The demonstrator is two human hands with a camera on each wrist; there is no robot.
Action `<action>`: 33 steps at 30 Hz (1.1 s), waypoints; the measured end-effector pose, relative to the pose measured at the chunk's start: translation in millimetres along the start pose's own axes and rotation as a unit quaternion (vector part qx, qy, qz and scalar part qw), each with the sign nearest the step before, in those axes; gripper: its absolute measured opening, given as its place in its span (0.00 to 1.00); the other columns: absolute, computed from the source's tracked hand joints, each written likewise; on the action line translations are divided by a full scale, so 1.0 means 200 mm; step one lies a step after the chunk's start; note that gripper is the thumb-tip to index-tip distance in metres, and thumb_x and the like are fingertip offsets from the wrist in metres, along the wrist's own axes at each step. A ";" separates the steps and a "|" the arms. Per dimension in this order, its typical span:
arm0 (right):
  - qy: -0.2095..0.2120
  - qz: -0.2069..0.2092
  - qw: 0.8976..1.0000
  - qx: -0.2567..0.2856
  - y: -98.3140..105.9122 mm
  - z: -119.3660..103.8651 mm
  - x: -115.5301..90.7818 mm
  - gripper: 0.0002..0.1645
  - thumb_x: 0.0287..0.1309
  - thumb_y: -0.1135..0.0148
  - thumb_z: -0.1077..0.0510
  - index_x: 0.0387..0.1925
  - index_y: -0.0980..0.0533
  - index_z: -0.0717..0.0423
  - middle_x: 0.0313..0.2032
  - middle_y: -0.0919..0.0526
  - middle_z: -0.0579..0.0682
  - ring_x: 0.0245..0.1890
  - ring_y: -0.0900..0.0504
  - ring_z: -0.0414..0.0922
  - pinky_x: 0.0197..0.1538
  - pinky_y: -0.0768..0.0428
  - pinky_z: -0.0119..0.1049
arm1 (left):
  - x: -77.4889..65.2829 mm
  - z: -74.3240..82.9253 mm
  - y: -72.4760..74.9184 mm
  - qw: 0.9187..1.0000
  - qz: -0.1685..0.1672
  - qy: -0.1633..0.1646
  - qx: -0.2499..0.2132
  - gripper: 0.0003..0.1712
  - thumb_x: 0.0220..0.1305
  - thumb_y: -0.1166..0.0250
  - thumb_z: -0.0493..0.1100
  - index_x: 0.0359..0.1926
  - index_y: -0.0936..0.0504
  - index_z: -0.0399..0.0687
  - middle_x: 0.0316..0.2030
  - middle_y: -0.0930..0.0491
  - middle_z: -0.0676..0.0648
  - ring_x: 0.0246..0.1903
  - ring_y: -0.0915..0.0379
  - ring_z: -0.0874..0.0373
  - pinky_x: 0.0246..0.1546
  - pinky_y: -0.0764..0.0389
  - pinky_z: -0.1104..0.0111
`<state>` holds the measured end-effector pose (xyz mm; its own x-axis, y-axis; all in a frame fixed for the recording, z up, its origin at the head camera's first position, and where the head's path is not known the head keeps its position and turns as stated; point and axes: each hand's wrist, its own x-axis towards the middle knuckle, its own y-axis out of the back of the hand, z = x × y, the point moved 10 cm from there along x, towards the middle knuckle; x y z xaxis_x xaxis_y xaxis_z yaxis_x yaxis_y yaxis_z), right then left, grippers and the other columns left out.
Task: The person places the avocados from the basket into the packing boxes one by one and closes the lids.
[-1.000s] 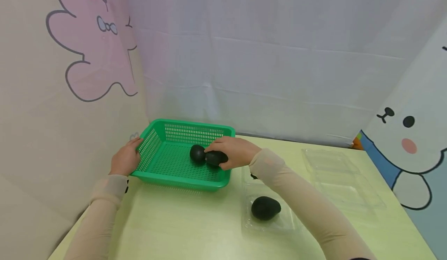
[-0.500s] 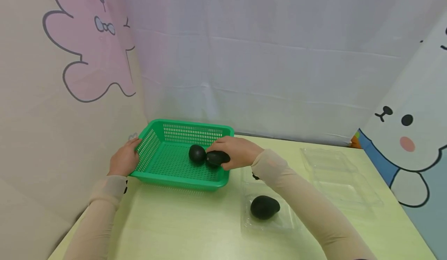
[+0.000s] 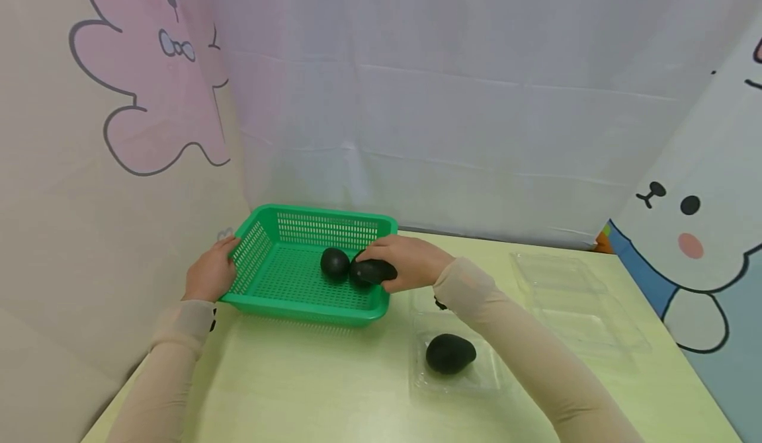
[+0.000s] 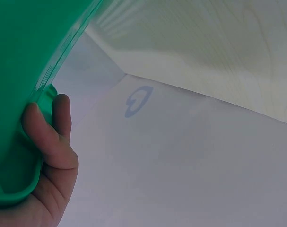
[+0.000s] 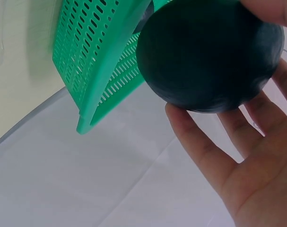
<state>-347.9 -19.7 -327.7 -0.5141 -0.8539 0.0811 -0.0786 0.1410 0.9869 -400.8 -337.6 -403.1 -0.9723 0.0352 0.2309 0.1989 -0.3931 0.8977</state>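
Note:
My left hand (image 3: 210,272) grips the left rim of a green plastic basket (image 3: 309,312); the left wrist view shows its thumb and a finger on either side of the rim. My right hand (image 3: 417,261) holds a dark avocado (image 3: 376,272) over the basket's right end, fingertips spread round it in the right wrist view. Partly hidden behind the held one, another avocado (image 3: 358,281) shows at its lower left. One more avocado (image 3: 335,264) lies in the basket, just left of them. Nearer the front, an avocado (image 3: 450,354) sits in a clear plastic container (image 3: 425,382).
An open clear plastic container (image 3: 574,301) lies at the right of the pale yellow table (image 3: 309,390). White cloth (image 3: 464,119) hangs behind the table, and a left wall (image 3: 89,231) with a pink cartoon stands close to the basket.
The right hand has lifted the avocado slightly and shifted it a little right, bringing another avocado under it partly into sight. The left hand keeps its grip on the basket.

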 end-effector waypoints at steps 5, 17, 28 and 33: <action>-0.005 0.005 1.000 0.004 0.00 0.01 -0.02 0.31 0.51 0.32 0.55 0.59 0.25 0.43 0.55 0.23 0.44 0.53 0.25 0.42 0.54 0.26 0.38 | 0.01 -0.01 0.00 1.000 0.002 -0.001 -0.001 0.31 0.63 0.56 0.30 0.68 0.35 0.34 0.68 0.39 0.33 0.28 0.24 0.41 0.15 0.36 0.63; -0.008 0.013 1.000 0.004 0.00 0.04 -0.06 0.31 0.50 0.33 0.57 0.59 0.24 0.44 0.54 0.22 0.45 0.53 0.25 0.43 0.54 0.26 0.37 | 0.00 -0.01 -0.01 1.000 -0.004 0.001 0.001 0.31 0.63 0.57 0.30 0.68 0.36 0.34 0.68 0.39 0.33 0.25 0.25 0.42 0.15 0.36 0.64; -0.022 0.011 1.000 0.009 -0.01 0.09 -0.10 0.30 0.50 0.33 0.57 0.58 0.24 0.45 0.53 0.21 0.44 0.52 0.25 0.43 0.53 0.26 0.38 | -0.01 0.00 0.00 1.000 -0.005 -0.002 0.001 0.31 0.63 0.57 0.29 0.68 0.36 0.33 0.68 0.39 0.32 0.15 0.36 0.55 0.14 0.37 0.64; -0.030 0.009 0.999 0.016 -0.01 0.09 -0.13 0.29 0.50 0.33 0.57 0.58 0.24 0.44 0.52 0.21 0.44 0.50 0.26 0.42 0.52 0.25 0.37 | -0.01 0.00 0.00 1.000 -0.003 0.000 0.004 0.31 0.63 0.56 0.30 0.68 0.35 0.34 0.68 0.39 0.33 0.16 0.35 0.55 0.14 0.36 0.64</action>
<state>-350.8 10.7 -334.9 -0.5663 -0.8194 0.0890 -0.0957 0.1727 0.9803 -399.8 -337.8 -403.4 -0.9734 0.0375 0.2259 0.1946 -0.3846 0.9023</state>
